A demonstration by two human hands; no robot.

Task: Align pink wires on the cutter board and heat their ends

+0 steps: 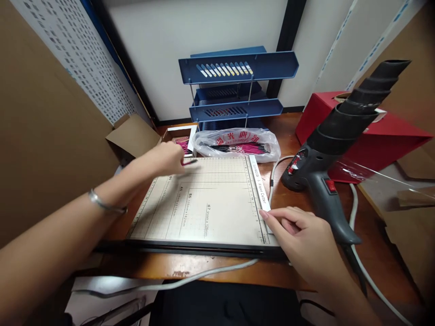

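My left hand (170, 158), slightly blurred, is closed over the far left part of a paper cutter (224, 194). From its fingers sticks a thin black-and-pink strand (190, 162), wire-like, with a dark end. Thumb and forefinger pressed together, my right hand (302, 240) is at the cutter's right edge, by the white strip with printed lettering (260, 185). Whatever it may pinch is too small to make out. Beyond the board, a clear plastic bag (268, 140) holds many similar black-and-pink strands. An open cardboard box (195, 131) beside it contains more pink ones.
A heat gun (317, 158) stands at the right, nozzle up, before a red box (374, 122). Blue letter trays (234, 108) rise at the back. Pale cables (197, 277) run along the wooden desk's front edge and right side. Cardboard (37, 113) walls the left.
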